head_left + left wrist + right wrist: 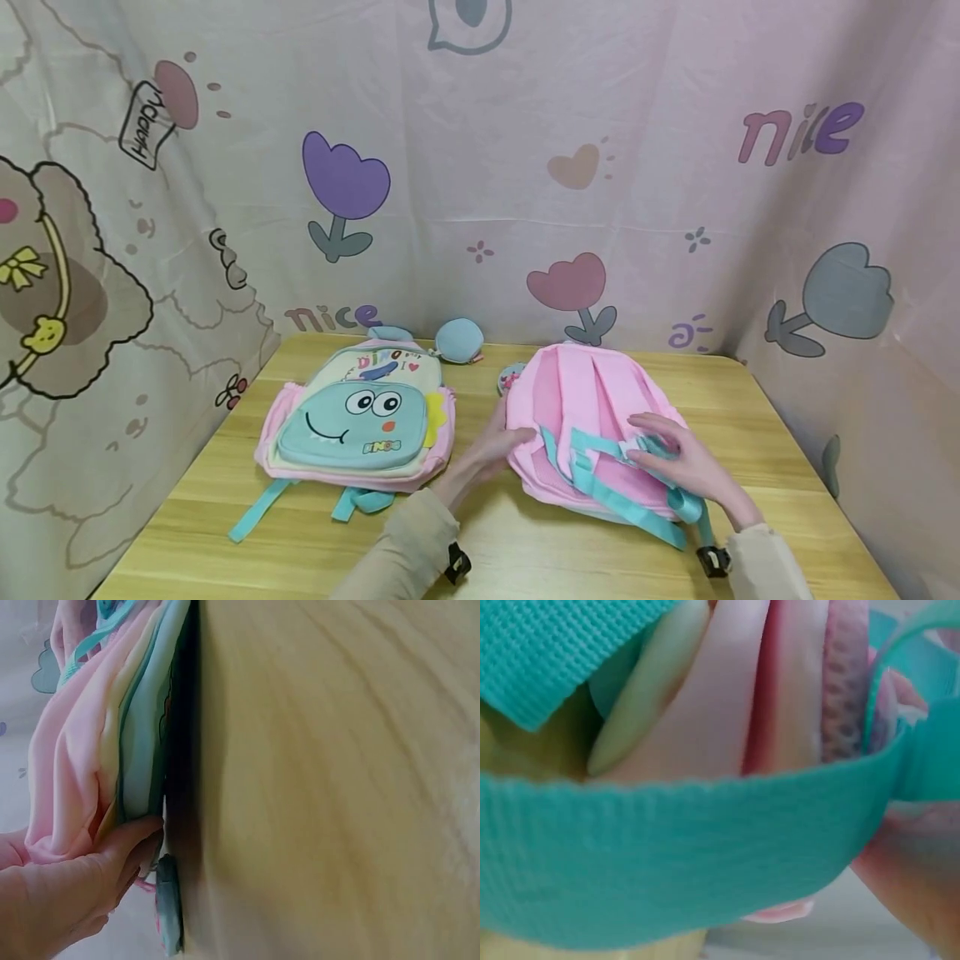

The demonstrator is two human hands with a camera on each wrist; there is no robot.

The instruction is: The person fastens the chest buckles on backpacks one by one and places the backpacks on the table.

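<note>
A pink backpack (547, 392) lies front down on the table, its padded shoulder straps and teal webbing straps (626, 504) facing up. My left hand (495, 437) grips its left side, thumb over the edge and fingers along the side; in the left wrist view, the hand (82, 885) holds the pink side fabric. Over the bag's right half is my right hand (686, 467), thumb and fingers apart around the teal webbing and a small white buckle (630, 448). A wide teal strap (690, 855) crosses the right wrist view and hides part of that hand.
To the left lies a second backpack (352, 425), face up, with a teal dinosaur pocket and teal straps. A round blue pouch (459, 341) sits behind it. Another small round pouch (510, 377) is by the pink bag. A printed curtain (480, 150) surrounds the wooden table (517, 550).
</note>
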